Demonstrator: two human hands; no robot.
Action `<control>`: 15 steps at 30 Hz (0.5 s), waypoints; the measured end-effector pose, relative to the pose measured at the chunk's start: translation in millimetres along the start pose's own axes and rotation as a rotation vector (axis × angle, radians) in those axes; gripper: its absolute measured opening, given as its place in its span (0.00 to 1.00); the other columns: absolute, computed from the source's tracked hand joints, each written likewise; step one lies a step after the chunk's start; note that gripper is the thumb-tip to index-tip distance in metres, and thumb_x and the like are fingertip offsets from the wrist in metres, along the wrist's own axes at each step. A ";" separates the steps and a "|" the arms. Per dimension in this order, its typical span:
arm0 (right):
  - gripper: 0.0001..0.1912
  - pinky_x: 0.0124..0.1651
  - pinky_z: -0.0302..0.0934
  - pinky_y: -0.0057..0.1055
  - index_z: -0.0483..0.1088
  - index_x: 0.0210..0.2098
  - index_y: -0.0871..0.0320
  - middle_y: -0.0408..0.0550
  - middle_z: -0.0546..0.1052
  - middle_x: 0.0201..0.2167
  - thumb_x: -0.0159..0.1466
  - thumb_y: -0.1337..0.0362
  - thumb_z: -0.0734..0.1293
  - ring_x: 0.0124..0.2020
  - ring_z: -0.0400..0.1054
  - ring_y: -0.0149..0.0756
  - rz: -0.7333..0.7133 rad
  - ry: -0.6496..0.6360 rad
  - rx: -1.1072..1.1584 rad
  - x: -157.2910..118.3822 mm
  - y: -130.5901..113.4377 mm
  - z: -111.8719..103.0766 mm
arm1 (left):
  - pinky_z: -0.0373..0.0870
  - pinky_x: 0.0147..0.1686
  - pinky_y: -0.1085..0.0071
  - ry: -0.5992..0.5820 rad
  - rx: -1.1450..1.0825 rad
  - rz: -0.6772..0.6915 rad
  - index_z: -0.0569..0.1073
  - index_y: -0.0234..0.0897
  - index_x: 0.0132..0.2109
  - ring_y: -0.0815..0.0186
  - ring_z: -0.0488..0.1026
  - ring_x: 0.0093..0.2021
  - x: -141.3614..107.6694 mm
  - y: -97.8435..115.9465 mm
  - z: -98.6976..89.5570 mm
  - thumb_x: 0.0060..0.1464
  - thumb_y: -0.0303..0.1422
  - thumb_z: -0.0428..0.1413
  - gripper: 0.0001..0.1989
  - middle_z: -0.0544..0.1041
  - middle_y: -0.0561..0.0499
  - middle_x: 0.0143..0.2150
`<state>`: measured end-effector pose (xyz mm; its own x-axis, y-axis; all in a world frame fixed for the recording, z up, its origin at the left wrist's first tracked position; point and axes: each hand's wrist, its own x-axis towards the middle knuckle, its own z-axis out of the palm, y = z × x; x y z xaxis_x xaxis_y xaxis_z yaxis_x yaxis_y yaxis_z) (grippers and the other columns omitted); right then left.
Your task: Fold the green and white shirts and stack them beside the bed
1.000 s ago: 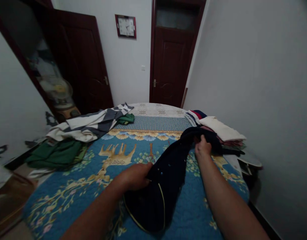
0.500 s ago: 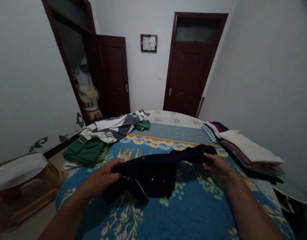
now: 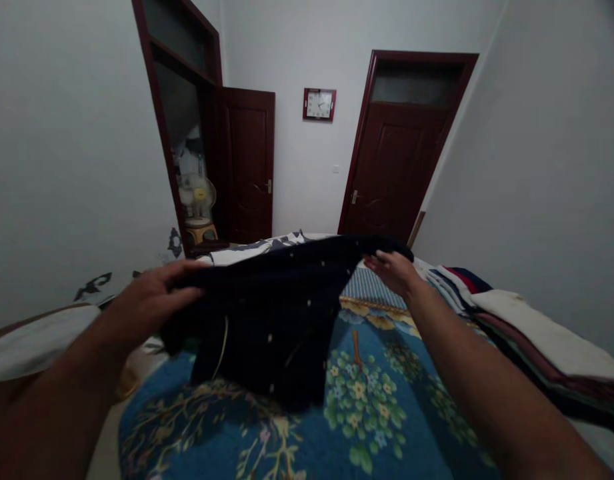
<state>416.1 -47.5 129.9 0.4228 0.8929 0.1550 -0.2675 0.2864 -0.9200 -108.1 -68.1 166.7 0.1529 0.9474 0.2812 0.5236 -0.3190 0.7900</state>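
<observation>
A dark navy garment (image 3: 267, 313) with small white spots hangs stretched between my hands above the bed; its exact kind cannot be made out. My left hand (image 3: 159, 293) grips its upper left corner, thumb and fingers closed on the cloth. At the upper right, my right hand (image 3: 394, 270) pinches the other end, with some cloth passing behind the fingers. A pale cord or trim line (image 3: 223, 347) runs down the left part of the cloth. The lower edge dangles just over the blue flowered bedspread (image 3: 387, 433) and is blurred.
Folded clothes (image 3: 541, 327) are stacked at the bed's right edge. Behind the held cloth, a white and grey garment (image 3: 241, 253) shows at the far left. A pale-topped stool (image 3: 41, 333) stands left of the bed. Beyond are two dark red doors, one door (image 3: 249, 160) ajar.
Both hands have risen with the navy garment, which was low and bunched and now hangs spread out. The hands also shifted left in view as the camera tilted up.
</observation>
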 end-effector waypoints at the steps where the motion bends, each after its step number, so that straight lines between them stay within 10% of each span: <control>1: 0.20 0.57 0.73 0.42 0.73 0.51 0.52 0.48 0.82 0.48 0.60 0.70 0.73 0.50 0.80 0.37 -0.093 0.022 0.044 22.7 -7.5 17.6 | 0.74 0.55 0.63 0.124 0.108 0.104 0.80 0.41 0.59 0.58 0.79 0.48 22.6 11.8 -5.8 0.52 0.41 0.63 0.28 0.85 0.51 0.51; 6: 0.32 0.66 0.67 0.51 0.72 0.61 0.49 0.55 0.77 0.62 0.57 0.69 0.73 0.59 0.75 0.41 -0.080 -0.001 -0.097 59.9 12.6 54.8 | 0.73 0.54 0.62 0.305 0.437 0.170 0.79 0.38 0.63 0.60 0.78 0.44 108.9 18.2 -0.8 0.60 0.33 0.56 0.25 0.83 0.47 0.51; 10: 0.25 0.67 0.64 0.57 0.80 0.55 0.55 0.55 0.82 0.53 0.57 0.67 0.72 0.57 0.75 0.48 -0.022 -0.199 -0.617 0.1 104.6 21.0 | 0.72 0.57 0.60 0.231 0.723 0.066 0.80 0.38 0.63 0.51 0.76 0.56 127.3 -46.5 33.3 0.62 0.30 0.54 0.25 0.80 0.39 0.58; 15: 0.20 0.76 0.55 0.52 0.83 0.54 0.58 0.60 0.79 0.62 0.64 0.64 0.68 0.67 0.70 0.52 -0.351 -0.332 -1.109 -85.6 173.2 -37.6 | 0.73 0.50 0.57 0.115 0.830 -0.031 0.77 0.38 0.67 0.46 0.77 0.54 104.7 -116.6 75.5 0.63 0.32 0.51 0.28 0.76 0.33 0.63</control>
<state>366.1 -87.4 -56.2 0.0372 0.9186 0.3934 0.7741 0.2225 -0.5927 -89.8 70.3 62.9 0.0659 0.9325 0.3551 0.9799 -0.1276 0.1533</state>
